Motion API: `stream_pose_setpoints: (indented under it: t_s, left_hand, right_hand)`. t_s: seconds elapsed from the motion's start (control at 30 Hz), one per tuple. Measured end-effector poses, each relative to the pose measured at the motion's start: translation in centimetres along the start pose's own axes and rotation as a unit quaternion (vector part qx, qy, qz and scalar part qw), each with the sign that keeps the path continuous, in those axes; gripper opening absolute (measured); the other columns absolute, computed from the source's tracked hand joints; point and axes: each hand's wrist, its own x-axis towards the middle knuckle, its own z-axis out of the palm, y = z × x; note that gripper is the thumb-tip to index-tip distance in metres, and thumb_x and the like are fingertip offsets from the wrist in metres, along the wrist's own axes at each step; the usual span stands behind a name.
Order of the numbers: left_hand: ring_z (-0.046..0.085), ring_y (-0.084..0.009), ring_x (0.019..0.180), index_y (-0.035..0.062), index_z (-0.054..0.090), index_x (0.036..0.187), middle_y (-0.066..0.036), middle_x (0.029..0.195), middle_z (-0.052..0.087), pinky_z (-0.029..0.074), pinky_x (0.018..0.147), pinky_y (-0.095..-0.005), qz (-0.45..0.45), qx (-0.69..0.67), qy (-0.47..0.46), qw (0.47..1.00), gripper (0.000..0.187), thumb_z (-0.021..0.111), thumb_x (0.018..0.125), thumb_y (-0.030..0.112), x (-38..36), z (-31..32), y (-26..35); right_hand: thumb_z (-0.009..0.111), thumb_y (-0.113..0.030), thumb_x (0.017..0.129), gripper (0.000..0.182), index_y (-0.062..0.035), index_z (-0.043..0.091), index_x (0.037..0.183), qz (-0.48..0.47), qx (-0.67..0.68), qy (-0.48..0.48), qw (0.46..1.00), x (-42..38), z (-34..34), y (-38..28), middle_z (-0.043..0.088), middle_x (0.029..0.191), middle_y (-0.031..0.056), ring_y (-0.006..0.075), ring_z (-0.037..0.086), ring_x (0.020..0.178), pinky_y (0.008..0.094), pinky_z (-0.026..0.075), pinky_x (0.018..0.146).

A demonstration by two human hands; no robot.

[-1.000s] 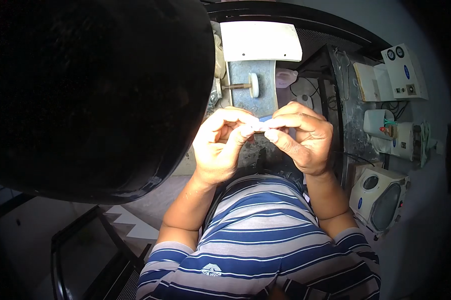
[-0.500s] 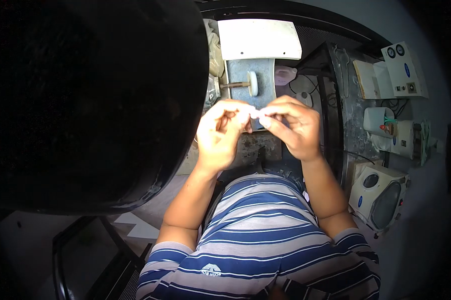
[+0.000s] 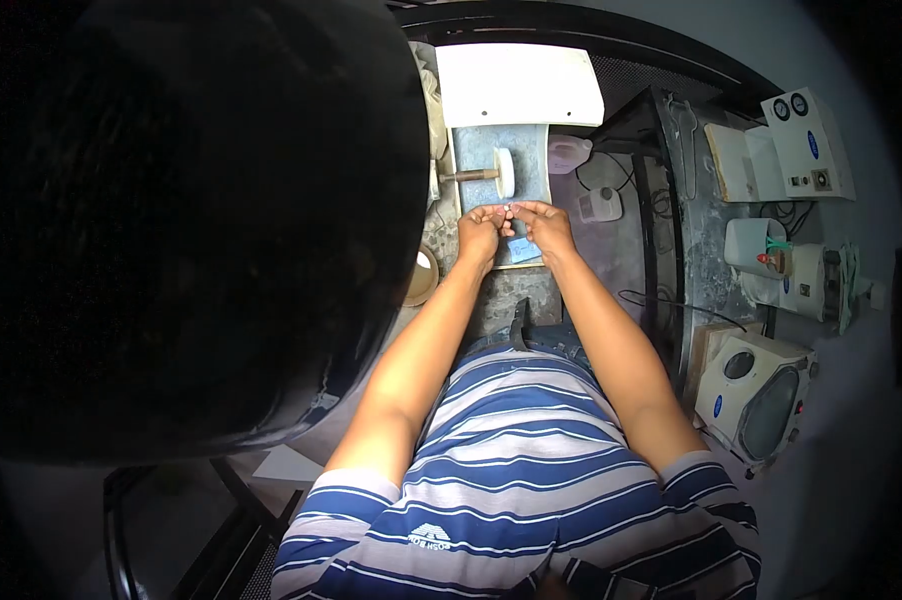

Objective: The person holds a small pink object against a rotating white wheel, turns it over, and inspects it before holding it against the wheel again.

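Note:
My left hand [image 3: 481,232] and my right hand [image 3: 546,228] meet in front of a white polishing wheel [image 3: 506,173]. Both are closed in a pinch on a small white piece [image 3: 509,209], mostly covered by the fingertips; its exact kind I cannot tell. Right above the fingers, the wheel sits on a brown spindle [image 3: 468,176] that comes in from the left. Under the hands lies the grey-blue tray [image 3: 476,140] of the polishing unit, with a small blue block [image 3: 522,250] near its front edge. A white hood [image 3: 519,85] covers the back of the tray.
A large black round object [image 3: 201,230] blocks the left side. A round brown bowl [image 3: 423,275] stands left of the tray. At the right are a pink jug [image 3: 569,154], a box with gauges [image 3: 809,145] and a cream machine [image 3: 756,395] on a bench.
Both hands have moved forward and down, away from the head and close to the wheel, with the small white piece still pinched between them.

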Motion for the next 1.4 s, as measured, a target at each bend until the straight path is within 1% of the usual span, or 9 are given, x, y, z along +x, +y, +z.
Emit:
stream_pose_setpoints:
  t_s: [0.27,0.37,0.53,0.83,0.93,1.0,1.07,1.33,1.4]
  left_hand:
    - [0.058,-0.0154,0.067,-0.0054,0.056,0.097,-0.01,0.085,0.063,0.053,0.06,-0.0275,-0.045,-0.063,0.072,0.994,0.01,0.049,0.091,-0.003,0.4,1.7,0.5]
    - [0.058,-0.0162,0.066,-0.0046,0.056,0.095,-0.011,0.084,0.063,0.053,0.06,-0.028,-0.087,-0.144,0.087,0.982,0.009,0.049,0.092,0.0,0.2,1.9,0.3]
    - [0.058,-0.0157,0.065,-0.0044,0.058,0.091,-0.011,0.083,0.063,0.052,0.057,-0.0274,-0.08,-0.139,0.1,0.982,0.01,0.049,0.092,0.001,-0.2,2.1,0.5]
    - [0.058,-0.0163,0.065,-0.0064,0.057,0.096,-0.01,0.084,0.062,0.053,0.056,-0.026,-0.092,-0.164,0.127,0.974,0.011,0.049,0.092,0.0,-0.4,2.8,0.9]
    - [0.059,-0.0162,0.067,-0.006,0.057,0.095,-0.01,0.084,0.062,0.053,0.057,-0.0267,-0.077,-0.136,0.111,0.982,0.011,0.049,0.092,0.0,-0.2,2.5,0.4]
    - [0.059,-0.0161,0.069,-0.0052,0.057,0.094,-0.01,0.084,0.062,0.054,0.059,-0.0269,-0.08,-0.138,0.093,0.983,0.01,0.049,0.092,0.0,-0.3,2.2,0.1]
    - [0.059,-0.0161,0.069,-0.0047,0.057,0.093,-0.01,0.084,0.062,0.053,0.06,-0.027,-0.073,-0.163,0.119,0.977,0.009,0.049,0.092,0.0,0.0,2.5,0.3]
    - [0.06,-0.0168,0.07,-0.0038,0.057,0.092,-0.01,0.085,0.062,0.053,0.059,-0.0265,-0.069,-0.147,0.12,0.979,0.008,0.049,0.092,-0.001,-0.2,2.4,0.3]
    - [0.06,-0.0162,0.07,-0.0044,0.057,0.093,-0.01,0.084,0.063,0.053,0.059,-0.0261,-0.073,-0.145,0.106,0.981,0.01,0.049,0.092,-0.001,-0.1,2.0,-0.1]
  right_hand:
    - [0.07,-0.009,0.079,0.017,0.0016,0.068,0.092,-0.013,0.03,0.028,0.999,1.0,0.7,-0.8,0.065,0.075,0.0008,0.0026,0.045,0.052,0.0166,0.034,0.046]
    - [0.07,-0.008,0.078,0.017,0.0023,0.067,0.092,-0.017,0.011,0.033,0.999,0.8,0.6,-0.7,0.065,0.075,0.0018,0.0028,0.046,0.052,0.0166,0.034,0.046]
    - [0.07,-0.008,0.078,0.018,0.0034,0.067,0.091,-0.009,0.003,0.029,1.0,0.7,0.9,-1.4,0.066,0.075,0.0038,0.0039,0.049,0.054,0.0169,0.036,0.047]
    - [0.07,-0.007,0.078,0.016,0.0025,0.068,0.09,-0.013,0.007,0.015,1.0,1.3,0.5,-1.2,0.065,0.076,0.0038,0.005,0.05,0.055,0.0183,0.038,0.048]
    - [0.07,-0.007,0.077,0.016,0.0021,0.068,0.09,-0.008,-0.023,0.023,0.999,0.9,0.7,-1.7,0.066,0.076,0.0037,0.0056,0.051,0.056,0.0183,0.038,0.049]
    - [0.071,-0.008,0.076,0.017,0.0019,0.068,0.09,0.007,0.03,0.017,0.999,0.8,0.5,-1.5,0.066,0.077,0.0037,0.0057,0.051,0.056,0.0181,0.038,0.049]
    - [0.071,-0.008,0.076,0.019,0.002,0.068,0.092,-0.009,0.016,0.019,1.0,1.0,0.5,-1.4,0.066,0.077,0.0034,0.0052,0.052,0.057,0.0183,0.038,0.049]
    - [0.07,-0.008,0.077,0.019,0.0034,0.067,0.092,-0.02,-0.039,0.032,0.999,1.2,0.3,-1.2,0.066,0.078,0.005,0.0059,0.053,0.057,0.0183,0.038,0.05]
    - [0.071,-0.009,0.076,0.02,0.003,0.067,0.092,-0.01,0.051,0.008,0.999,1.2,0.3,-0.6,0.066,0.078,0.005,0.0062,0.053,0.056,0.0183,0.038,0.05]
